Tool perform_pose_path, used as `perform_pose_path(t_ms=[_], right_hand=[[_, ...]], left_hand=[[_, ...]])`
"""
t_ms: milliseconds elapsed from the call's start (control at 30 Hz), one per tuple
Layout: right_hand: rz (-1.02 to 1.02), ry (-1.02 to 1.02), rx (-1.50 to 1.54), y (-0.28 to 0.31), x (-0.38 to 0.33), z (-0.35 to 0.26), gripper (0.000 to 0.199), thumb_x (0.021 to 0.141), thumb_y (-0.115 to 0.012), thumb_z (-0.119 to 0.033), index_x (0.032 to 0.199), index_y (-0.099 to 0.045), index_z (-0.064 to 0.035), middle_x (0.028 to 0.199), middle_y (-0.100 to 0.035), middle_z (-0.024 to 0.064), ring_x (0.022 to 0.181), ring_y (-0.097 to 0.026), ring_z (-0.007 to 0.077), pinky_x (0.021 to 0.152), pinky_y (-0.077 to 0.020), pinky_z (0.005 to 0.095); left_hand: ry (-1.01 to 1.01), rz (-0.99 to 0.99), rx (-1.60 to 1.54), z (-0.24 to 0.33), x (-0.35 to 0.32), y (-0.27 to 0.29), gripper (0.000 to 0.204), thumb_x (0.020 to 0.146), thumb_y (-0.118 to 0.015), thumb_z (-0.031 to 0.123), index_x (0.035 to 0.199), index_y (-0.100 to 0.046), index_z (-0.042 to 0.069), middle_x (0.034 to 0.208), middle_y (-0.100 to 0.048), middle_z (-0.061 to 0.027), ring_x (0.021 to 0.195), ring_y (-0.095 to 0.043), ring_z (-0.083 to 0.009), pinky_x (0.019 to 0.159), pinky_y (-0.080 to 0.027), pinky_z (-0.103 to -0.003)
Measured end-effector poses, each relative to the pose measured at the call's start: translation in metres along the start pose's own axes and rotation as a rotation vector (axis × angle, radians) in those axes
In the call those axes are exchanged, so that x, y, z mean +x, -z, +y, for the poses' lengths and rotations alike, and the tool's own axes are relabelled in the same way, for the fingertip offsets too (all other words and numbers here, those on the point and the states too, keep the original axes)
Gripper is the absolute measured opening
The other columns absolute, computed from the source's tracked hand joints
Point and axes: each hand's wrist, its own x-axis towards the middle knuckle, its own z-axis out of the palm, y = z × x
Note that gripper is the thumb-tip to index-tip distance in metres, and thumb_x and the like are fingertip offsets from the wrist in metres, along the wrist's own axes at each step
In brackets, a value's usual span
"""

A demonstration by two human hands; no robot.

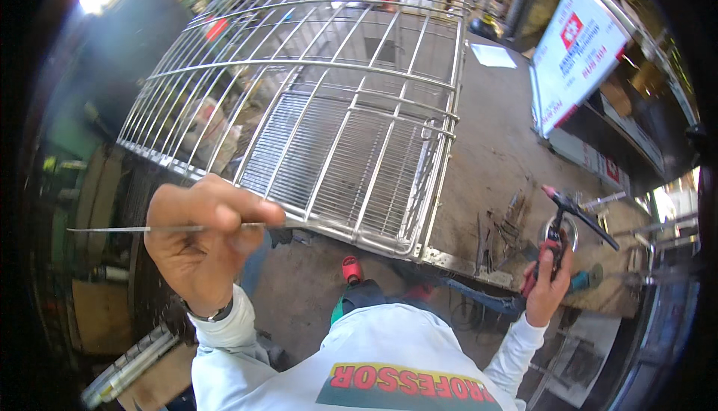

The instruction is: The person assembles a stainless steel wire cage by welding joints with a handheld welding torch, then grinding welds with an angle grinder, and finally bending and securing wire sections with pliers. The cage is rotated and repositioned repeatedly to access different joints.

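Where the brown worktop (486,123) spreads ahead of the person and off to the right, its surface is scuffed and stained. Next in size comes a shiny wire cage (341,134), resting on the worktop, its bars crossing in wide gaps over a finer grille and one corner near the front edge. Well to the right of the cage stands a box (580,52) with a white printed face and a dark hollow below it. Between the two, toward the back, lies a white sheet of paper (493,56).

Held up before the cage's near edge is the left hand (209,243); whether its fingertips touch the bars, I cannot tell. The right hand (548,284) is over the worktop's near right part, its grip wrapped around the red handle of a torch (559,218), whose black head tilts up. A teal tool (587,280) is just beside that hand, partly hidden, and loose metal pieces (508,228) lie to its left. Slimmest of all, a thin rod (112,229) is pinched in the left grip, thumb and fingers closed on it, nearly level and pointing left.
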Motion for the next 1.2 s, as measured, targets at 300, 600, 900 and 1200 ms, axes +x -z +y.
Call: perform_pose_path(t_ms=[300,600,900,1200], right_hand=[[0.089,-0.008,-0.083,-0.061,-0.041,-0.037,0.053,0.100,-0.057,-0.015,0.150,-0.042,-0.0058,0.105,-0.065,0.0093,0.057,-0.053,0.0064,0.045,-0.0400,0.0216],[0.291,0.209,-0.269,-0.057,-0.040,-0.091,0.063,0.098,-0.059,-0.009,0.156,-0.034,-0.0129,0.118,-0.062,0.0118,0.059,-0.056,0.0080,0.045,-0.0408,0.0197],[0.290,0.448,-0.242,-0.028,-0.001,-0.167,0.048,0.106,-0.051,-0.036,0.135,-0.042,0.0021,0.099,-0.065,0.0167,0.049,-0.051,0.0107,0.034,-0.0375,0.0221],[-0.443,-0.091,0.213,-0.036,0.010,-0.159,0.075,0.085,-0.079,-0.039,0.137,-0.042,-0.0002,0.078,-0.066,0.0147,0.043,-0.057,0.0142,0.035,-0.0447,0.0229]], left_hand=[[0.300,-0.251,-0.045,-0.009,0.024,0.004,0.026,0.084,-0.073,-0.007,0.102,-0.057,0.000,0.085,-0.074,-0.0240,0.072,-0.076,-0.0256,0.070,-0.060,-0.032],[-0.039,-0.468,0.145,-0.020,0.034,0.010,0.025,0.085,-0.063,-0.003,0.105,-0.051,0.004,0.086,-0.075,-0.0158,0.051,-0.041,-0.0053,0.052,-0.037,-0.020],[0.127,-0.499,0.190,-0.007,0.038,0.016,0.024,0.089,-0.060,-0.003,0.111,-0.050,0.000,0.084,-0.073,-0.0185,0.061,-0.062,-0.0090,0.053,-0.044,-0.020],[0.233,-0.419,0.170,-0.019,0.033,0.020,0.048,0.074,-0.076,-0.010,0.113,-0.051,0.004,0.085,-0.077,-0.0148,0.072,-0.076,-0.0161,0.061,-0.039,-0.021]])
